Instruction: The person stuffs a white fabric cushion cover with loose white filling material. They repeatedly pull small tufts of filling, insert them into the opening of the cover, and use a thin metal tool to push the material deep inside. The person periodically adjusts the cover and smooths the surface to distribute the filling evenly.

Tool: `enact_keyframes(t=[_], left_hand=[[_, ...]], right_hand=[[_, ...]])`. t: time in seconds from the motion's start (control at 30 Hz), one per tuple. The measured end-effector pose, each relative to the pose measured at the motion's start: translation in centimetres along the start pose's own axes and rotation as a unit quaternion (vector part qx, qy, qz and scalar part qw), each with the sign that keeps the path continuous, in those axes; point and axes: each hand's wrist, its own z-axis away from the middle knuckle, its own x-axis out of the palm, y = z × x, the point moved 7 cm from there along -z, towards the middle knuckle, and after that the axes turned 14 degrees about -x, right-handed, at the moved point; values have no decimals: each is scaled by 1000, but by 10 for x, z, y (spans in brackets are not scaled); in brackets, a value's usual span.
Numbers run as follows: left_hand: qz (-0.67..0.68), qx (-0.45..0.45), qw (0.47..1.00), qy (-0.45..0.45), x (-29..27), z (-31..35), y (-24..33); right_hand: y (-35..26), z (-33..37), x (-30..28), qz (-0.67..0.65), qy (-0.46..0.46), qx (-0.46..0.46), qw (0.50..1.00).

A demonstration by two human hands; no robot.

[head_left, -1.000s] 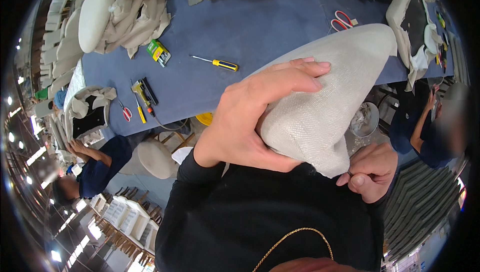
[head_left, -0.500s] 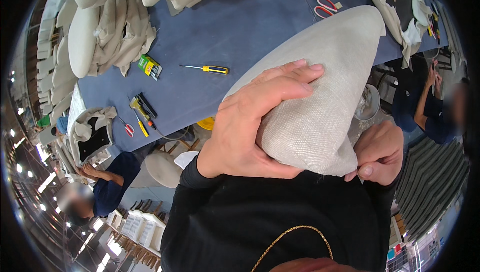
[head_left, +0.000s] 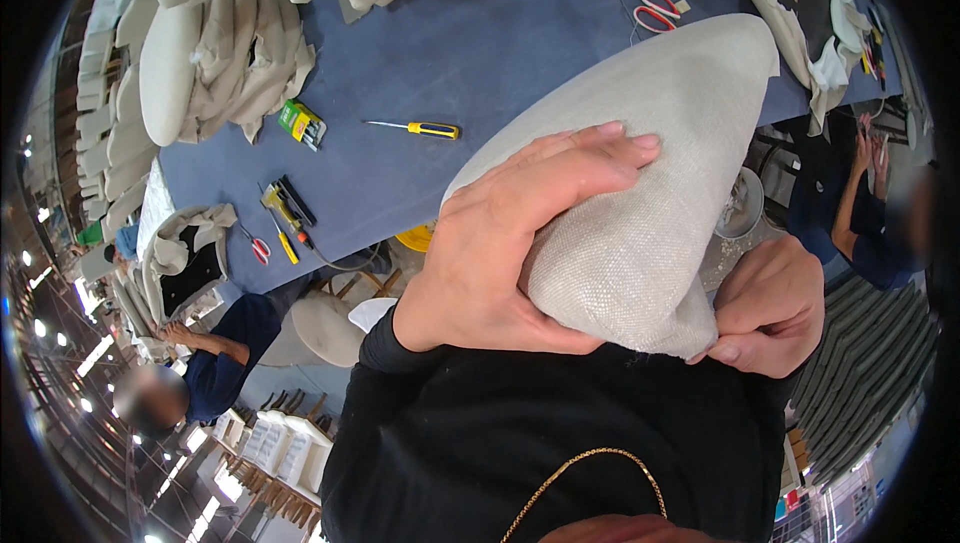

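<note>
A large cushion (head_left: 640,253) covered in beige woven fabric is tilted up close to my chest, its far end over the blue table. My left hand (head_left: 505,253) grips its left side, the fingers lying over the top and the thumb underneath. At the cushion's near right corner, my right hand (head_left: 770,308) pinches the loose edge of the cover between thumb and fingers. The cushion's underside is hidden from me.
On the blue table (head_left: 400,63) lie a yellow-handled screwdriver (head_left: 433,130), red-handled scissors (head_left: 656,10), a green box (head_left: 301,124) and a staple gun (head_left: 287,205). Beige covered pieces (head_left: 225,53) are piled at the back left. Co-workers (head_left: 235,353) stand on both sides.
My right hand has shifted slightly outward while keeping its pinch on the cover's edge. The left hand holds nearly the same place. The right-hand co-worker's hands have moved a little.
</note>
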Motion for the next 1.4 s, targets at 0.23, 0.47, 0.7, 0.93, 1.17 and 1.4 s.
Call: enact_keyframes(t=[0.23,0.47,0.7,0.93,1.17,1.4], left_hand=[[23,-14,999,-24,-1,0,-4],[49,62,996,-51,-17,-10,-1],[64,187,961,-194,-8,-43,7],[86,197,950,-226,8,-58,6],[67,58,994,-59,-9,-71,10],[-174,92,968,158,-13,-81,41]], right_hand=[[-2,0,-10,49,-78,-16,996],[34,56,-66,11,15,22,1000],[45,26,-78,-58,354,-126,925],[-11,-19,-60,-122,300,-235,917],[-17,-79,-42,-314,172,-264,896],[7,-87,-39,-332,264,-205,882]])
